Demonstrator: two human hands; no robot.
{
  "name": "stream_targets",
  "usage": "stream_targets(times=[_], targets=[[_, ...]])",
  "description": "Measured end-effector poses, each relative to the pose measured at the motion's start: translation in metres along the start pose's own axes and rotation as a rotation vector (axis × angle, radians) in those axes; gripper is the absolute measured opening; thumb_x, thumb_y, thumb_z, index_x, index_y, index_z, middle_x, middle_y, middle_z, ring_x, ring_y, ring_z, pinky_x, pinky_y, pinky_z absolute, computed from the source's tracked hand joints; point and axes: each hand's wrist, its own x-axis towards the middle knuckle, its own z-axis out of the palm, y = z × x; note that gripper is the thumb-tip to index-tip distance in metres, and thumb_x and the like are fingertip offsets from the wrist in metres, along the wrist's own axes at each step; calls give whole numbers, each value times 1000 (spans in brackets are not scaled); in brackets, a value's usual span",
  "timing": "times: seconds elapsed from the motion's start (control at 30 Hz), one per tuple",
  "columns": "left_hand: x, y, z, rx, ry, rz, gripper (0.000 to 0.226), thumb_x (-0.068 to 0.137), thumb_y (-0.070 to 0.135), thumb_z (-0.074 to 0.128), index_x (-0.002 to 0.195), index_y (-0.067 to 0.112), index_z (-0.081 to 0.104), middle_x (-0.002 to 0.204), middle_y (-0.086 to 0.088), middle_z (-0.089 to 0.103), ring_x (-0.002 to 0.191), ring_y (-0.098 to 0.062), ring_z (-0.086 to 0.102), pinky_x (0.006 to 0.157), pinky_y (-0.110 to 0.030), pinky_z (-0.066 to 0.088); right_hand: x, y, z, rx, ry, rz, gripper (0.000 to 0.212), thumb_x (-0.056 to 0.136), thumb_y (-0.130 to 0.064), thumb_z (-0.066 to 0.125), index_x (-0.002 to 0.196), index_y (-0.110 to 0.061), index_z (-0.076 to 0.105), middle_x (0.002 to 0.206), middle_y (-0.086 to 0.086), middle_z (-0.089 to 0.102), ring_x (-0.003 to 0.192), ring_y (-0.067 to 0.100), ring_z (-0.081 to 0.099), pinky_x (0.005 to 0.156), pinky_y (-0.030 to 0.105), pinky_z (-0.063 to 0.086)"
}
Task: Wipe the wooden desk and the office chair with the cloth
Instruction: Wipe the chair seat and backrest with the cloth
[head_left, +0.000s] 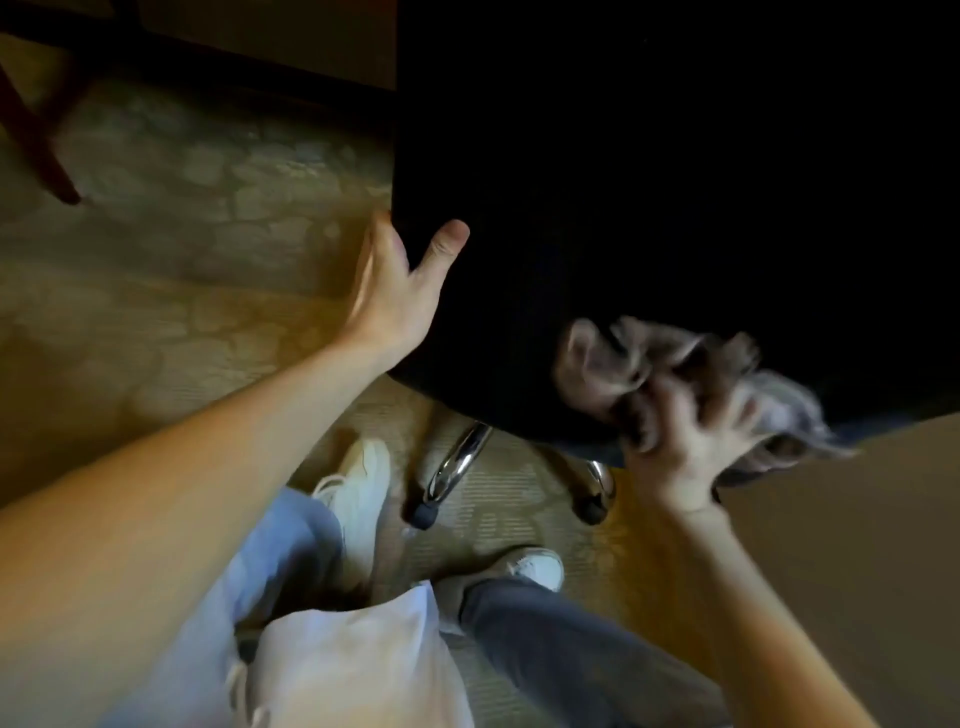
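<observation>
The black office chair (649, 197) fills the upper right of the view, seen from above. My left hand (400, 280) holds the chair's left edge, thumb on top and fingers wrapped behind the rim. My right hand (685, 447) grips a crumpled grey cloth (639, 364) against the chair's near edge; hand and cloth are blurred. The wooden desk (857, 545) shows as a brown surface at the lower right.
Chrome chair legs with black casters (457, 473) stand on the patterned carpet (208, 218) below the seat. My two feet in white shoes (363, 483) are close to them. A dark wooden furniture leg (41, 140) stands at the far left.
</observation>
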Motion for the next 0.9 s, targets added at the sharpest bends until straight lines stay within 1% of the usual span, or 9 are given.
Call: stream_targets(times=[0.2, 0.27, 0.33, 0.47, 0.53, 0.63, 0.7, 0.8, 0.9], targets=[[19, -8, -4, 33, -16, 32, 119, 70, 97, 41, 153, 11, 34, 151, 0, 52, 139, -14, 48, 116, -42, 41, -175, -34, 69, -44, -810, 19, 28, 89, -39, 53, 104, -26, 73, 105, 12, 58, 102, 36, 47, 92, 52, 37], [21, -8, -3, 20, 11, 5, 124, 70, 98, 41, 155, 9, 30, 155, -2, 48, 143, -15, 44, 119, -43, 38, -189, -29, 63, -71, -1101, 242, 27, 93, -34, 54, 113, -28, 71, 121, 9, 61, 113, 35, 47, 96, 52, 36], [20, -6, -1, 3, 20, 8, 120, 73, 96, 42, 155, 9, 29, 155, -1, 47, 144, -14, 43, 120, -43, 36, -181, -11, 48, -123, -1130, 407, 36, 93, -39, 44, 106, -22, 72, 114, 14, 63, 107, 38, 50, 90, 54, 39], [6, 1, 10, -29, 50, -100, 119, 80, 92, 32, 164, 13, 3, 171, -5, 17, 157, -21, 15, 129, -42, 15, -124, 9, -10, 103, -854, 233, 26, 81, -33, 47, 88, -17, 67, 96, 9, 57, 86, 37, 51, 76, 49, 42], [-3, 6, 20, -48, 63, -204, 104, 91, 83, 29, 163, 19, -8, 173, -2, -1, 159, -21, 2, 129, -41, 6, -97, 8, -40, 208, -689, 62, 22, 78, -31, 52, 94, -20, 62, 96, 6, 47, 84, 33, 48, 74, 46, 38], [-27, 9, 26, -73, 70, -264, 96, 91, 83, 30, 163, 33, -10, 173, 0, -5, 159, -25, 4, 128, -51, 13, -45, 0, -84, 213, -331, -10, 26, 85, -29, 59, 110, -21, 59, 103, 10, 45, 86, 36, 55, 75, 48, 40], [-42, 5, 29, -101, 56, -318, 98, 88, 85, 34, 162, 37, -8, 173, 2, -7, 159, -25, 2, 127, -52, 11, -6, -6, -104, 171, -28, -2, 46, 84, -21, 71, 129, -23, 59, 110, 12, 47, 94, 36, 55, 82, 55, 43], [-59, -4, 36, -280, -13, -563, 128, 57, 107, 37, 162, 43, 6, 172, 5, 9, 158, -25, 13, 125, -59, 14, 51, 0, -109, 56, 244, 9, 68, 81, -13, 75, 142, -26, 48, 125, 14, 42, 113, 34, 46, 94, 59, 42], [-58, -16, 45, -579, -40, -826, 141, 48, 110, 38, 163, 29, 23, 166, -9, 32, 152, -33, 30, 120, -68, 17, 69, 17, -75, -46, 229, 111, 42, 95, -24, 64, 136, -25, 53, 133, 11, 36, 120, 33, 41, 100, 58, 41]])
